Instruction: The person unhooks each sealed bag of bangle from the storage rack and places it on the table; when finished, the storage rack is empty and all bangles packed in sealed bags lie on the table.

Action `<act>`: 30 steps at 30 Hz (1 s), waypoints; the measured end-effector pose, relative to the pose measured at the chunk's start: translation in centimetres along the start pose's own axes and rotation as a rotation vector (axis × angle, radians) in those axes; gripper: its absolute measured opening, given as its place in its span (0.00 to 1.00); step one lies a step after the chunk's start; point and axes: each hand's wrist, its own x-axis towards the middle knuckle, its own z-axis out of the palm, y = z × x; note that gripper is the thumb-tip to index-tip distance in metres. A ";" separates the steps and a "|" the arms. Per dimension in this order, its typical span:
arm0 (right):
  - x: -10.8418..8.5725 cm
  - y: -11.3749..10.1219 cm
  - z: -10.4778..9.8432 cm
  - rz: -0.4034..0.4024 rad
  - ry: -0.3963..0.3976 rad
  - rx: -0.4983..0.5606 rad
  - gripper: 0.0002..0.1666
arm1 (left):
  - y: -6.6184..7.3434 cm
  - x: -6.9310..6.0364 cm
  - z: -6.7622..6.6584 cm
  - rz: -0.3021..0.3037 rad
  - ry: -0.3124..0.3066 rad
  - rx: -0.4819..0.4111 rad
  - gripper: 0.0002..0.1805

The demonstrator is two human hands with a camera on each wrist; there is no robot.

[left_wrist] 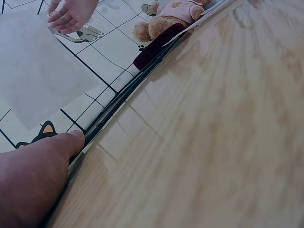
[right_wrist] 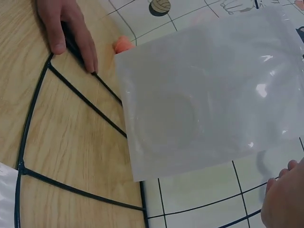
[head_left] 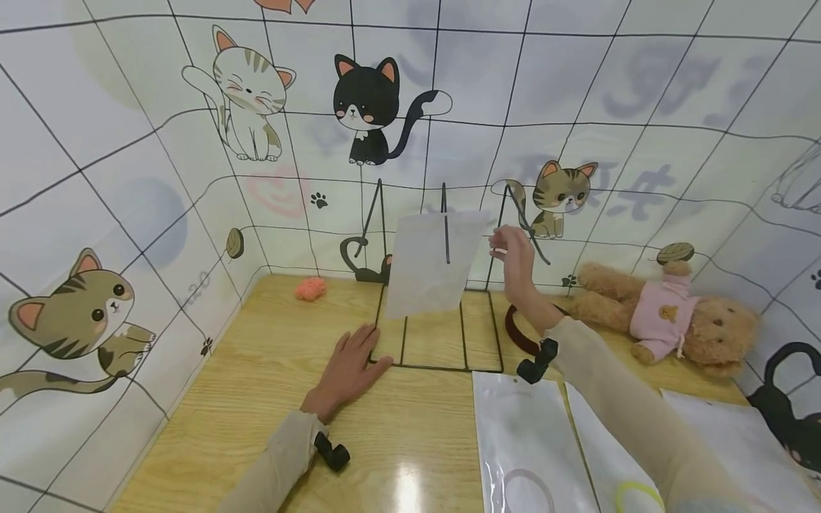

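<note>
A black wire rack (head_left: 465, 335) stands on the wooden table, with upright hooks at its back. On its middle hook hangs a whitish, translucent flat packet (head_left: 432, 267); a faint round outline shows in it in the right wrist view. My right hand (head_left: 516, 267) is just right of the packet, fingers loosely bent and holding nothing; a gap separates them in the right wrist view. My left hand (head_left: 346, 367) lies flat with its fingers over the rack's left base wire and its thumb at the front corner.
Several white packets (head_left: 519, 420) lie at the front right, one with a yellow-green ring (head_left: 638, 495). A dark red band (head_left: 522, 331) lies right of the rack. A teddy bear (head_left: 667, 313) in pink lies farther right. An orange fluffy lump (head_left: 311, 288) sits back left.
</note>
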 end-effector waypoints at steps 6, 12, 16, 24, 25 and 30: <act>0.1 -1.2 0.9 -0.083 -0.100 -0.072 0.24 | 0.1 0.0 -0.2 -0.003 -0.009 -0.012 0.40; 0.6 -1.3 1.0 -0.110 -0.196 -0.122 0.17 | 0.0 0.2 -0.1 -0.008 -0.016 -0.006 0.41; -0.8 -3.1 1.4 -0.110 -0.250 -0.103 0.12 | -0.2 0.1 0.2 -0.006 -0.008 0.004 0.41; -1.2 -3.6 1.1 -0.153 -0.275 -0.107 0.09 | -0.1 0.1 0.1 -0.004 -0.006 0.007 0.41; -1.3 -3.7 1.0 -0.164 -0.274 -0.115 0.10 | -0.1 0.1 0.1 -0.001 -0.004 0.008 0.41; -1.7 -4.2 0.6 -0.210 -0.285 -0.189 0.15 | -0.1 0.0 0.1 0.009 0.009 0.015 0.40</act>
